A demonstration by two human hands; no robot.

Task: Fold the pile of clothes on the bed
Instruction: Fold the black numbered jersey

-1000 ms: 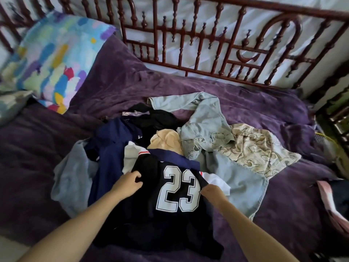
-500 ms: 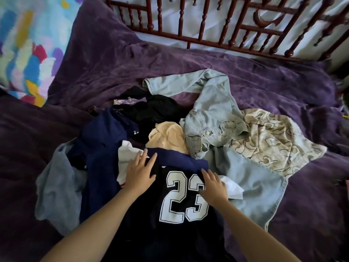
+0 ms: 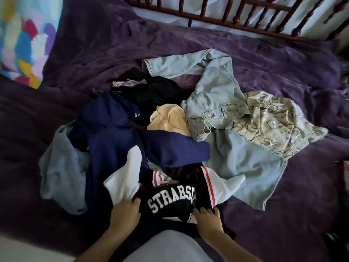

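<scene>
Clothes pile [image 3: 170, 129] sprawls on bed [image 3: 283, 224], just beyond both grips; nothing looks folded yet. Black jersey [image 3: 170, 203], white lettering, white sleeves, red-striped trim, lies rumpled at pile's near edge, between grips. Left grip [image 3: 124, 214] curls on jersey fabric by white sleeve; right grip [image 3: 207, 218] pinches opposite edge. Beyond grips: navy garment [image 3: 113, 144], denim shirt [image 3: 217, 91], patterned shirt [image 3: 273, 121], all crumpled. Judgement: first item barely begun, whole pile left.

Bed [image 3: 294, 214], purple-covered, is carrying a loose clothes pile. Black jersey [image 3: 170, 201] is lying under both hands, left hand [image 3: 125, 214] and right hand [image 3: 207, 221]. Grey-blue garment [image 3: 60, 167] is lying left of the left hand. Denim jacket [image 3: 217, 99] and patterned shirt [image 3: 273, 121] are lying beyond the right hand. Multicolour pillow [image 3: 22, 40] is resting far beyond the left hand.
</scene>
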